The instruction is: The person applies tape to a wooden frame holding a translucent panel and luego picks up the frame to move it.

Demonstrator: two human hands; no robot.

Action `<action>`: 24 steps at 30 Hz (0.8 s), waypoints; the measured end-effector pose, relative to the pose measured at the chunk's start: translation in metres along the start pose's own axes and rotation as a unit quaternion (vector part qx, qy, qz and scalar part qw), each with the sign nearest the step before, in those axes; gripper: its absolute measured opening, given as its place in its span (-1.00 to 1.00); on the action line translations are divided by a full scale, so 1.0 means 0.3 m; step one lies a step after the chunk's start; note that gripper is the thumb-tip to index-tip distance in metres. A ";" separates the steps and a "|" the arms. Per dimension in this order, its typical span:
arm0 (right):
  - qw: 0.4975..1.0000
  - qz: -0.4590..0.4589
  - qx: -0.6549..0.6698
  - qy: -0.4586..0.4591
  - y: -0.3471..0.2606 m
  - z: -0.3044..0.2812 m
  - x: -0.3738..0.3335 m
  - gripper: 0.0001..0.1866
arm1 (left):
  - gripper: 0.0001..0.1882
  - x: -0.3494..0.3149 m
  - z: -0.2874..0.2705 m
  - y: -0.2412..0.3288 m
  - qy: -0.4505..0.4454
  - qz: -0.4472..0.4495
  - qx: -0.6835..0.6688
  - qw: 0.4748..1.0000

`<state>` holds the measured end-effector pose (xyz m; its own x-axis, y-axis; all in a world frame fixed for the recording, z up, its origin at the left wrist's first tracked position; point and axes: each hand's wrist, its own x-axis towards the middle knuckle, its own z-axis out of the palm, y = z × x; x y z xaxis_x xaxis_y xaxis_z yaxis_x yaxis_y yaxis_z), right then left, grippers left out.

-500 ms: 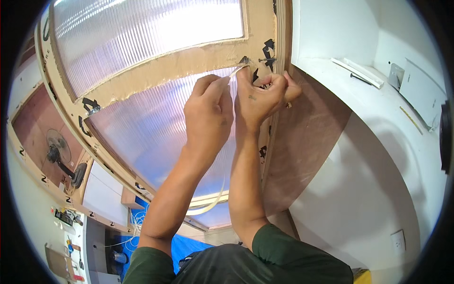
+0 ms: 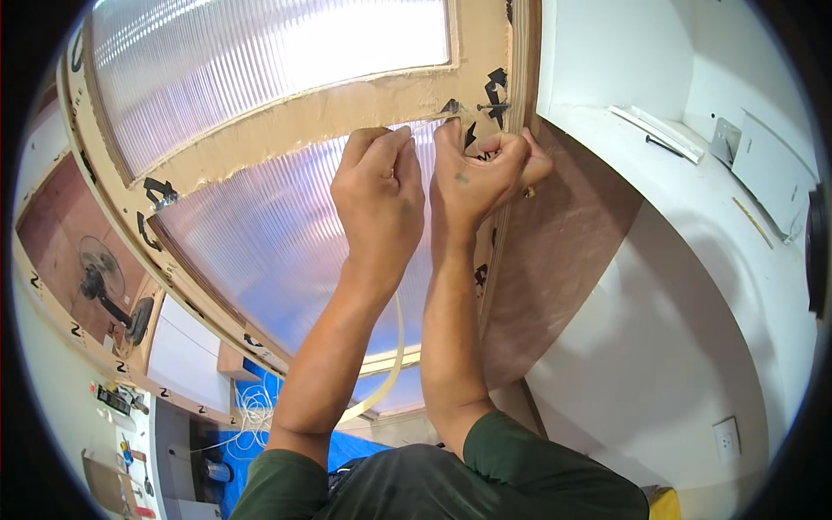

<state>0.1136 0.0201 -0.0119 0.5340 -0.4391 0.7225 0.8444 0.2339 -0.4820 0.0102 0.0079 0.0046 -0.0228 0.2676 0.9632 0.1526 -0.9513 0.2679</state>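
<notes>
Frame [image 2: 347, 97] with ribbed panels [image 2: 277, 208] in it, strip [image 2: 398, 364] below my left hand [image 2: 378, 195].
My arms [image 2: 338, 347] reach up: left fingers curl, though I cannot tell whether that grip holds the strip; right hand [image 2: 477, 178] at the frame's edge, thumb by a panel corner, its hold unclear too. My arms cover some panel; a fan [image 2: 93, 282] sits left.

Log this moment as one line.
lower ribbed panel: in wooden frame | left hand: fingers curled, grip unclear | right hand: thumb at panel's upper-right corner | pale strip: hanging below left hand
</notes>
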 end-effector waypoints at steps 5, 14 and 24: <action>0.999 -0.007 -0.033 -0.006 0.001 0.001 -0.004 -0.54 | -0.85 -0.016 0.018 -0.021 0.022 0.038 0.041 0.998; 0.997 0.043 0.040 -0.048 0.012 -0.024 -0.005 -0.51 | -0.89 -0.005 0.035 -0.035 0.073 0.092 0.062 0.991; 0.995 0.015 0.073 -0.062 0.035 -0.053 -0.004 -0.66 | -0.86 0.004 0.051 -0.010 0.070 0.096 0.129 0.984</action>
<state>0.1212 0.0093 -0.0257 0.5532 -0.3215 0.7685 0.8201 0.3724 -0.4345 0.0248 0.0134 0.0047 -0.1015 0.0451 0.9938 0.4137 -0.9066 0.0834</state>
